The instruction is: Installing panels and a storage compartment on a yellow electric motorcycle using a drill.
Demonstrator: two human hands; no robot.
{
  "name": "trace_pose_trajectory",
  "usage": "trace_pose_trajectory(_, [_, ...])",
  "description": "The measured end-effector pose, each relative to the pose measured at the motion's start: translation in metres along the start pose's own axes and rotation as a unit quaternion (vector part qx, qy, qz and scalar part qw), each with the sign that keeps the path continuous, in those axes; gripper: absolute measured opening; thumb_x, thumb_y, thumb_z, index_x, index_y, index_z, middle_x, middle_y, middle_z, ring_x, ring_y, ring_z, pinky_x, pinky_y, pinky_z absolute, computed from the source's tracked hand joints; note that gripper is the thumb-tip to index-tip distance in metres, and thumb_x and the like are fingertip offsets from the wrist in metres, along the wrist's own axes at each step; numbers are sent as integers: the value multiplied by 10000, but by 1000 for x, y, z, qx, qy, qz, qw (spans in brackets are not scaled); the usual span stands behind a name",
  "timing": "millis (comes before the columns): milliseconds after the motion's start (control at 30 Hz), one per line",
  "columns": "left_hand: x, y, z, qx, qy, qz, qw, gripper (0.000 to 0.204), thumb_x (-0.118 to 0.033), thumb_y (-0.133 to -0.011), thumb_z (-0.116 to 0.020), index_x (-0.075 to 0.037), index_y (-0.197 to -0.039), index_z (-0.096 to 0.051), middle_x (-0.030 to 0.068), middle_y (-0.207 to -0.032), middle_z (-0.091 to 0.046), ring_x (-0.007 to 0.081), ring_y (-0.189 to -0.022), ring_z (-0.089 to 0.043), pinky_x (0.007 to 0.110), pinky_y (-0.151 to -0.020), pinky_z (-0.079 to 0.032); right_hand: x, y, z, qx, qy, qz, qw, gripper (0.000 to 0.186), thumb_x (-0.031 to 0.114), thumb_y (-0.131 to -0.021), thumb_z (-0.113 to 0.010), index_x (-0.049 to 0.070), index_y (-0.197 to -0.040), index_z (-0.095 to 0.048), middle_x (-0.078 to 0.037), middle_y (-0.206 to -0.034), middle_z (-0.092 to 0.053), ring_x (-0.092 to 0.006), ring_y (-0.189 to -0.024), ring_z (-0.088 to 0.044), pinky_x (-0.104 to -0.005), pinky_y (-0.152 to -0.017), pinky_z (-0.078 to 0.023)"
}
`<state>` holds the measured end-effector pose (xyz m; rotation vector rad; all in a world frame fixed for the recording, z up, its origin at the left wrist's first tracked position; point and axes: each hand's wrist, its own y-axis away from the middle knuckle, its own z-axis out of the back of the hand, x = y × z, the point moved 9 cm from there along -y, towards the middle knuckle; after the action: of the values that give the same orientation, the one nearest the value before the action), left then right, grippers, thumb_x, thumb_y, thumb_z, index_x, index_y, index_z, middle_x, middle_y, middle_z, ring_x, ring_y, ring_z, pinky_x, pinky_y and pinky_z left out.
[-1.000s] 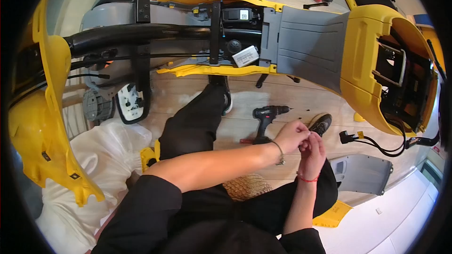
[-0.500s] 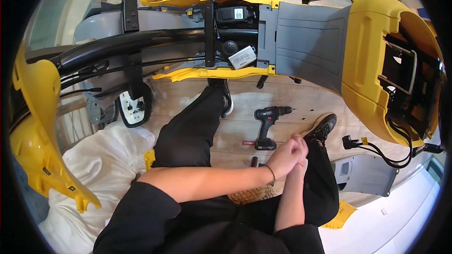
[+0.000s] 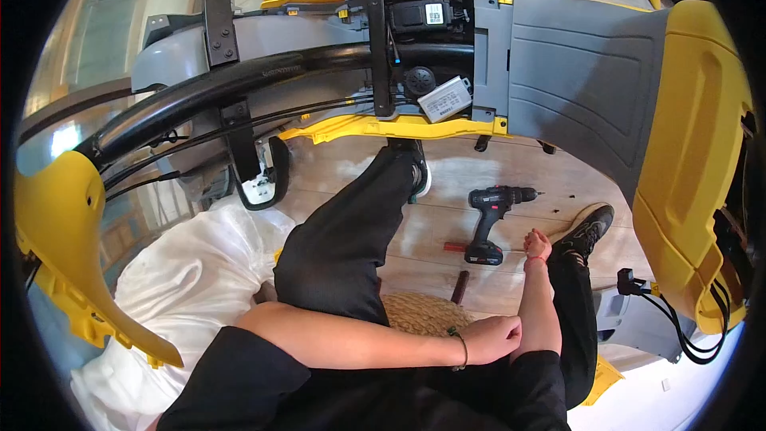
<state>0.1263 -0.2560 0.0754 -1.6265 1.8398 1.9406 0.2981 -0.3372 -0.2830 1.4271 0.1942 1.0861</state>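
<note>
My left hand [image 3: 491, 341] is closed and turned inward at my right forearm, near the wrist bracelet's level over my lap; what it holds, if anything, is hidden. My right hand [image 3: 536, 243] reaches forward between my legs with curled fingers, near the tip of a red-handled tool [image 3: 455, 247] on the floor; its contents are too small to make out. Just left of it lies a black cordless drill [image 3: 488, 211]. Ahead is an upturned yellow and grey vehicle body with a black frame tube [image 3: 295, 66], a grey floor panel [image 3: 574, 72] and a silver box [image 3: 444, 99].
A yellow shell [image 3: 60, 215] and white fabric [image 3: 183, 279] are on the left. On the right are a yellow body section [image 3: 686, 152], hanging black cables [image 3: 678, 327] and a loose grey panel [image 3: 618, 315]. A woven mat [image 3: 415, 311] is below me.
My hands have separated: the left moved down and back, the right stretched forward toward the red-handled tool. The view shifted, so the vehicle sits further right in the picture.
</note>
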Motion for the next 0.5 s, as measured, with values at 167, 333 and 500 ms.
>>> trace_pose_trajectory(167, [-3, -6, 8, -7, -8, 19, 1000, 187, -183, -861, -532, 2, -879, -550, 150, -812, -628, 288, -778, -613, 372, -697, -465, 1, 6, -9, 5, -6, -52, 999, 356, 63, -787, -608, 29, -1137, -555, -62, -803, -587, -156, -648, -564, -255, -527, -450])
trace_pose_trajectory(333, [13, -15, 15, -27, -6, 11, 1000, 202, -207, -874, -528, -6, -868, -548, 125, -784, -624, 251, -753, -612, 356, -678, -465, -16, 11, -28, -10, 32, -65, 997, 443, 99, -771, -606, 34, -1203, -529, -61, -841, -573, -160, -755, -563, -277, -571, -460])
trace_pose_trajectory(500, [6, -31, 21, -93, 15, -13, 995, 322, -312, -939, -465, -25, -812, -537, 69, -665, -583, 168, -607, -570, 311, -589, -454, -25, -7, -26, -4, 253, 77, 964, 404, 196, -762, -613, -56, -1077, -600, -201, -1071, -632, -248, -960, -616, -308, -857, -456])
